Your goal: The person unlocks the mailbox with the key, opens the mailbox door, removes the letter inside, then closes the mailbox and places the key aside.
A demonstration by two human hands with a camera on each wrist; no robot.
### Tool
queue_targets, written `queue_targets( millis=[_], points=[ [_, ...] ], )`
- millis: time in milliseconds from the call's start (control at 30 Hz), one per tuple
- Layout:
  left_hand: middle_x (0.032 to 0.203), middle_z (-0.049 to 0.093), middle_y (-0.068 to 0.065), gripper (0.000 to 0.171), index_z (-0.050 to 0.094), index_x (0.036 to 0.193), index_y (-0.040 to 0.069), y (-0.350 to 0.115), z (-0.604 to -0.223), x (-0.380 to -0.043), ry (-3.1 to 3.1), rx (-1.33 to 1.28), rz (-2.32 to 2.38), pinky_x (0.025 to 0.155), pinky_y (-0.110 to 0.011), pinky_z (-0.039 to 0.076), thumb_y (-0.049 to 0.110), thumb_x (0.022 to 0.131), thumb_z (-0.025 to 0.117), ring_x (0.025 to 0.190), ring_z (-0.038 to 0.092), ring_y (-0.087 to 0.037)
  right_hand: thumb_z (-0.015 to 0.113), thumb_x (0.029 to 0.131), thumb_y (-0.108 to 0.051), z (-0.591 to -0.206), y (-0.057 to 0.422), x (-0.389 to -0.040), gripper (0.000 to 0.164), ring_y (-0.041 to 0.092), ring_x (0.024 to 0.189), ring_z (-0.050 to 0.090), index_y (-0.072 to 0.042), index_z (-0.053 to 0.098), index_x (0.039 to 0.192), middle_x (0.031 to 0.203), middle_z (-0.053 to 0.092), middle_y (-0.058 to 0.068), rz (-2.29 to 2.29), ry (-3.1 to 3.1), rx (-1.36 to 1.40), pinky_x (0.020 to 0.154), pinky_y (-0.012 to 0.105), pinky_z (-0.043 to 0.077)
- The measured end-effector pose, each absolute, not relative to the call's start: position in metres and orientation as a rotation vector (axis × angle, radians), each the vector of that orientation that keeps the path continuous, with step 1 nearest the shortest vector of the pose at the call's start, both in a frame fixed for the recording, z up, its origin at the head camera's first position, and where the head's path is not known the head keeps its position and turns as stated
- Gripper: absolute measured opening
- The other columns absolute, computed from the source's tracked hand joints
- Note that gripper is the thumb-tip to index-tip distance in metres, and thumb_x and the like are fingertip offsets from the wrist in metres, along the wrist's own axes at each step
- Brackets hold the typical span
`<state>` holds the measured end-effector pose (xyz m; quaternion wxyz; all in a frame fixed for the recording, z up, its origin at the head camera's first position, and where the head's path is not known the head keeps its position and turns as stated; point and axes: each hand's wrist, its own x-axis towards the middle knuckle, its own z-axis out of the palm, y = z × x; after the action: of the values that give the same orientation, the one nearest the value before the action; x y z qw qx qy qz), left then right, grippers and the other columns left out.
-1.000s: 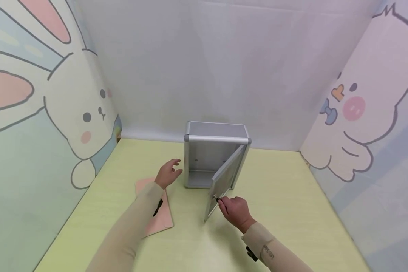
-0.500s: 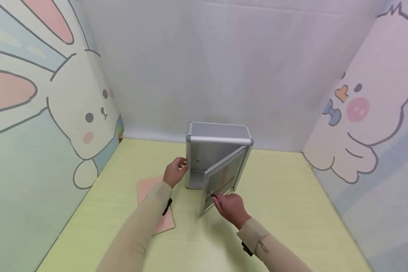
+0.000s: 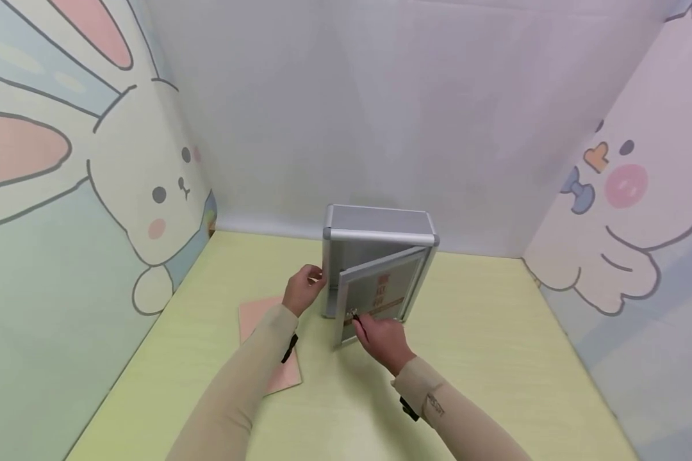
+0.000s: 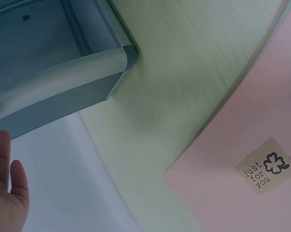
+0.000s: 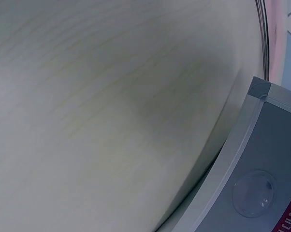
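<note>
A silver-grey metal box [image 3: 380, 221] stands on the table with its hinged door [image 3: 357, 294] partly swung out from the right side. Red characters mark the door's front. At the door's lock, my right hand [image 3: 385, 342] pinches a small black-headed key [image 3: 355, 316]; in the right wrist view the hand is out of sight and the door's grey panel [image 5: 276, 145] shows. My left hand [image 3: 302, 291] is at the box's left side wall, its fingertips touching or very near it. In the left wrist view that hand's fingers [image 4: 1, 154] are extended beside the box.
Left of the box, partly under my left sleeve, lies a flat pink envelope [image 3: 288, 371] with a "just for you" sticker [image 4: 266, 166]. The pale yellow-green table [image 3: 467, 320] ends at a white back curtain [image 3: 277, 128]. Cartoon-printed walls stand on both sides.
The door has swung inward toward the box, my right hand moving with it at the key. My left hand has moved right to the box's left side. The head view has shifted slightly.
</note>
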<state>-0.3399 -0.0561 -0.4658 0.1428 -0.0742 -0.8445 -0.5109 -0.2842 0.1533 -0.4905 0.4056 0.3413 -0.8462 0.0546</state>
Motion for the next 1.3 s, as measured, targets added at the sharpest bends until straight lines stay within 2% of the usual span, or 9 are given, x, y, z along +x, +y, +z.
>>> queue_targets(
  millis=[100, 200, 267, 367, 867, 1300],
  points=[
    [0.096, 0.067, -0.018, 0.014, 0.061, 0.101, -0.002, -0.056, -0.466, -0.340, -2.439, -0.206, -1.479, 0.078, -0.045, 0.051, 0.005, 0.089, 0.064, 0.086, 0.064, -0.034, 0.022, 0.105, -0.034, -0.489, 0.148, -0.288, 0.050, 0.005, 0.038, 0.023, -0.013, 0.044, 0.065, 0.048, 0.027, -0.008, 0.123, -2.185, 0.847, 0.033, 0.027, 0.019],
    [0.096, 0.067, -0.018, 0.014, 0.061, 0.100, -0.002, -0.056, -0.466, -0.340, -2.443, -0.195, -1.491, 0.076, -0.045, 0.051, 0.006, 0.089, 0.065, 0.084, 0.064, -0.033, 0.041, 0.102, -0.030, -0.486, 0.142, -0.291, 0.041, 0.005, 0.040, 0.021, -0.013, 0.045, 0.065, 0.047, 0.026, -0.008, 0.116, -2.239, 0.816, 0.034, 0.026, 0.018],
    [0.096, 0.067, -0.018, 0.014, 0.061, 0.100, -0.002, -0.057, -0.466, -0.340, -2.441, -0.189, -1.502, 0.076, -0.045, 0.051, 0.006, 0.089, 0.065, 0.084, 0.064, -0.033, 0.054, 0.095, -0.027, -0.483, 0.138, -0.293, 0.034, 0.006, 0.040, 0.021, -0.013, 0.045, 0.066, 0.048, 0.026, -0.007, 0.121, -2.280, 0.791, 0.034, 0.026, 0.018],
    [0.098, 0.068, -0.018, 0.015, 0.061, 0.101, -0.002, -0.057, -0.466, -0.341, -2.447, -0.183, -1.508, 0.076, -0.044, 0.051, 0.007, 0.089, 0.066, 0.085, 0.064, -0.032, 0.066, 0.087, -0.022, -0.480, 0.131, -0.294, 0.031, 0.006, 0.039, 0.024, -0.012, 0.045, 0.066, 0.048, 0.028, -0.007, 0.141, -2.316, 0.748, 0.034, 0.026, 0.020],
    [0.100, 0.069, -0.016, 0.017, 0.062, 0.103, 0.001, -0.057, -0.465, -0.341, -2.501, -0.138, -1.482, 0.070, -0.039, 0.051, 0.013, 0.090, 0.064, 0.078, 0.064, -0.027, 0.061, 0.093, -0.024, -0.475, 0.114, -0.310, 0.030, 0.010, 0.037, 0.033, -0.010, 0.050, 0.069, 0.046, 0.032, -0.005, 0.193, -2.491, 0.638, 0.033, 0.031, 0.031],
    [0.099, 0.069, -0.014, 0.017, 0.063, 0.103, 0.001, -0.058, -0.465, -0.341, -2.510, -0.141, -1.480, 0.067, -0.035, 0.049, 0.011, 0.089, 0.065, 0.075, 0.062, -0.024, 0.060, 0.093, -0.024, -0.480, 0.111, -0.322, 0.034, 0.007, 0.039, 0.027, -0.012, 0.044, 0.066, 0.047, 0.027, -0.006, 0.231, -2.492, 0.635, 0.034, 0.026, 0.024]
  ],
)
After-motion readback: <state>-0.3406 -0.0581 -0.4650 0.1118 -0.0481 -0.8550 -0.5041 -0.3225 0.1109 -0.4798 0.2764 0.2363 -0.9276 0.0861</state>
